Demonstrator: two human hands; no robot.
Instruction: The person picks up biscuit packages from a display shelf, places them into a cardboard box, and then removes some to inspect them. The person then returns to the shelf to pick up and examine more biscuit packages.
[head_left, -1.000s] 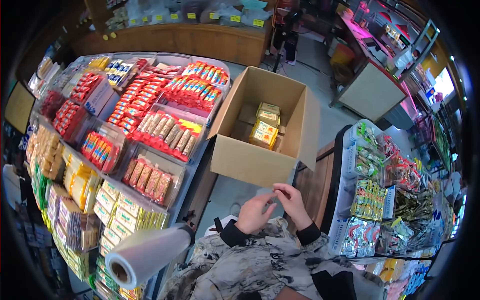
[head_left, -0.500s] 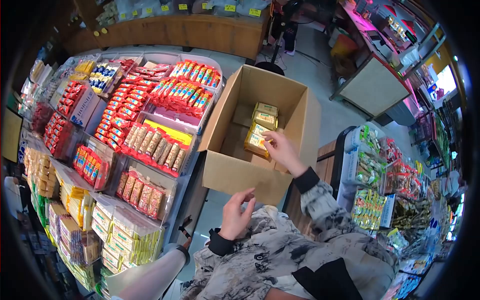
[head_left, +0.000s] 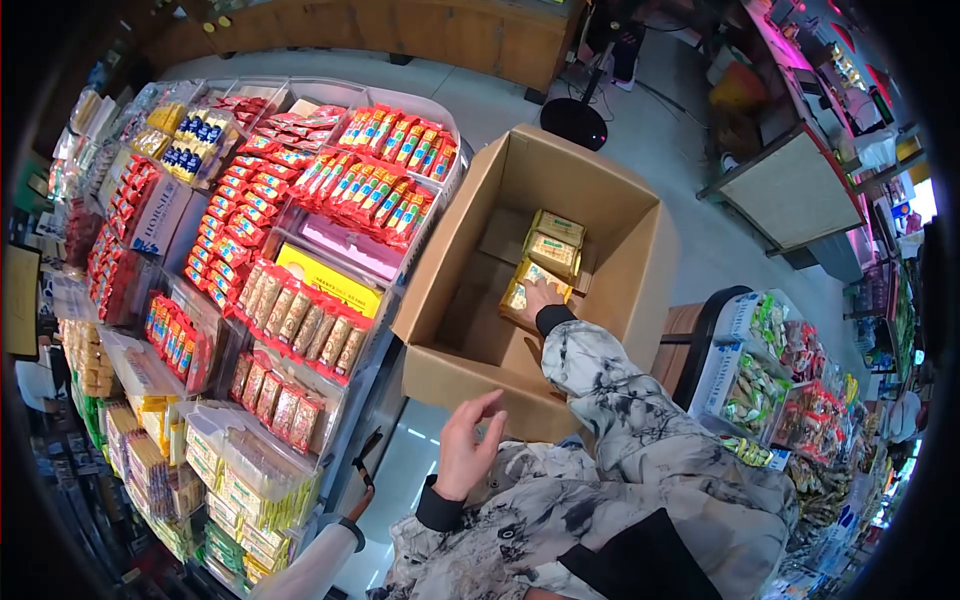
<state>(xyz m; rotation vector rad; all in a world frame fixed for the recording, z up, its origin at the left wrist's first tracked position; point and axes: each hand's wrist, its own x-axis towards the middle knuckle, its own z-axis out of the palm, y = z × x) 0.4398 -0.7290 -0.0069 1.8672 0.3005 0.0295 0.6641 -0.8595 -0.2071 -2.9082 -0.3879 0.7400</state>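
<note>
An open cardboard box (head_left: 440, 375) stands in front of me. Several yellow biscuit packets (head_left: 551, 254) lie in it, stacked toward its right side. My right hand (head_left: 542, 297) reaches down inside the box, its fingers bent over the nearest yellow packet (head_left: 515, 298) and gripping it; the fingertips are partly hidden. Outside the box, by its near flap, my left hand (head_left: 470, 445) hovers with fingers apart and nothing in it.
At the left, a display stand (head_left: 440, 215) carries clear bins of red-wrapped snacks (head_left: 385, 190) and other packets. Another snack display (head_left: 735, 345) stands at the right. A black round base (head_left: 573, 124) sits on the floor beyond the box.
My right hand has gone lower into the box and closed on the nearest packet. My left hand stays near the flap, still apart from the box. The view has shifted slightly.
</note>
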